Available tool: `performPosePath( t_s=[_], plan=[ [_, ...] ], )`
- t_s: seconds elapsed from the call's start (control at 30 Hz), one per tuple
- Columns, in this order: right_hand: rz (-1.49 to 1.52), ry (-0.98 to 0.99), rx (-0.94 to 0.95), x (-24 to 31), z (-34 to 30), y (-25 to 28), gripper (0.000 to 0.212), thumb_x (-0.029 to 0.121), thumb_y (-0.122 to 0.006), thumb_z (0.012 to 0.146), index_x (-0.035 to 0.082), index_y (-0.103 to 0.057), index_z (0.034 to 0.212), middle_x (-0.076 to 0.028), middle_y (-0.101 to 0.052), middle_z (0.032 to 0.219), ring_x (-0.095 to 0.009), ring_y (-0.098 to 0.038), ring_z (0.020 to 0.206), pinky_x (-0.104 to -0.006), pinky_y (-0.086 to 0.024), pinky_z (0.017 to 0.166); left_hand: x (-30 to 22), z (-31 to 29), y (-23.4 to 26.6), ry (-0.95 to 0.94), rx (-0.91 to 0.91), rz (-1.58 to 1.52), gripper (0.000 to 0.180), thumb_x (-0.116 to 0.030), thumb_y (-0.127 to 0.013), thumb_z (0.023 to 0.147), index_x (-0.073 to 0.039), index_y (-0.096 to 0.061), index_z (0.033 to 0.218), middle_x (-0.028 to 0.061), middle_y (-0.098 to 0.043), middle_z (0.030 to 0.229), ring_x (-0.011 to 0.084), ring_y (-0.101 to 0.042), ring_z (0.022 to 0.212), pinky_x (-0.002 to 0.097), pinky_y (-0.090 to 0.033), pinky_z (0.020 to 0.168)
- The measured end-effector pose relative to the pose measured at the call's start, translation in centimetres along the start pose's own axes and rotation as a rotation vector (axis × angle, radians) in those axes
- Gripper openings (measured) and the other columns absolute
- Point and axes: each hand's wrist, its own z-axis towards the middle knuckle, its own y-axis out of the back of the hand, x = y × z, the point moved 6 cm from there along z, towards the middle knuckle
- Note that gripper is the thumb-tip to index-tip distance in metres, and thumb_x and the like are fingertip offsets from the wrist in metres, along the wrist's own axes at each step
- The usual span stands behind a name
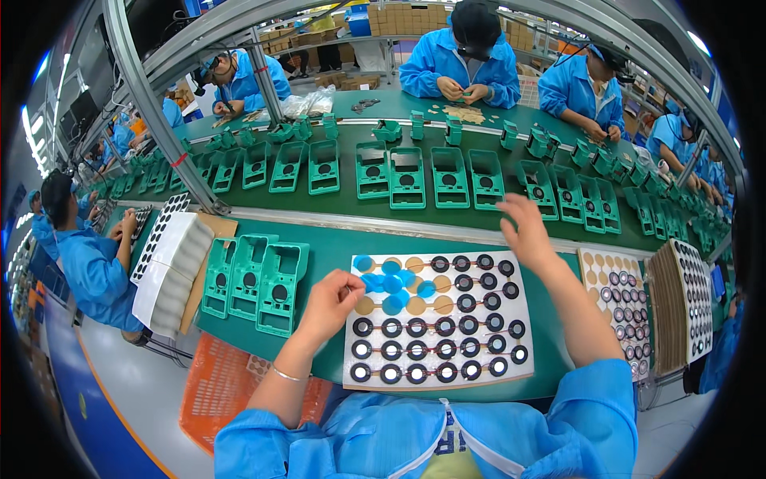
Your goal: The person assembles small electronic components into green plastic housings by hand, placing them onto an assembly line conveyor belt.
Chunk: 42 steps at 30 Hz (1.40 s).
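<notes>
Bench [331,249] carries a white tray [517,374], likely light, best held by opposite edges. Right hand [527,235] spreads empty fingers; left hand [329,305] bunches its fingertips by the tray's blue discs [392,283] — grip unclear — seemingly thin, slippery, best taken by rims

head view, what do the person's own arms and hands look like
The left hand and right hand are ungloved. Bright blue sleeves leave most of both forearms bare. A thin, pale bangle circles the left forearm; none shows on the right.
</notes>
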Motion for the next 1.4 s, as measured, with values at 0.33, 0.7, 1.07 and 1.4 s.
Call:
performPosePath(
  t_s=[0.33, 0.7, 1.07, 1.4],
  plan=[
    [0.344, 0.165, 0.27, 11.8, -3.7, 0.2, 0.015, 0.008, -0.058, 0.079, 0.008, -0.064, 0.093, -0.009, -0.06, 0.102, -0.026, -0.054, 0.1, -0.045, -0.034, 0.097, -3.6, -4.1, -3.8, -0.493, 0.187, 0.718, 0.012, -0.008, -0.067, 0.068, -0.006, -0.063, 0.08, 0.0066, -0.054, 0.082, 0.0255, -0.051, 0.08, 0.0343, -0.046, 0.07],
    [0.88, -0.15, 0.556, 10.9, -4.5, -1.9, 0.018, 0.012, -0.056, 0.087, 0.005, -0.062, 0.102, -0.005, -0.062, 0.099, -0.015, -0.058, 0.09, -0.0278, -0.046, 0.079, -1.1, -1.3, -1.9, -0.079, 0.421, 0.212, 0.007, -0.008, -0.062, 0.077, -0.004, -0.057, 0.077, 0.006, -0.056, 0.078, 0.0187, -0.054, 0.074, 0.0294, -0.044, 0.066],
    [1.345, -0.582, 0.797, 11.9, -6.7, -5.3, 0.02, 0.016, -0.056, 0.089, 0.001, -0.06, 0.102, -0.006, -0.063, 0.096, -0.012, -0.061, 0.083, -0.0232, -0.049, 0.069, -3.6, -1.3, -0.2, -0.035, -0.086, 0.296, 0.014, -0.012, -0.068, 0.077, -0.001, -0.06, 0.08, 0.0064, -0.059, 0.076, 0.0158, -0.057, 0.072, 0.027, -0.046, 0.064],
    [1.283, -0.452, 0.866, 12.9, -6.7, -5.2, 0.019, 0.017, -0.055, 0.09, 0.002, -0.059, 0.101, -0.005, -0.063, 0.095, -0.009, -0.059, 0.081, -0.0219, -0.048, 0.069, 0.2, -2.3, -2.1, 0.22, -0.03, 0.048, 0.012, -0.015, -0.067, 0.078, -0.003, -0.063, 0.079, 0.0042, -0.057, 0.076, 0.016, -0.054, 0.073, 0.0289, -0.044, 0.065]
  ],
)
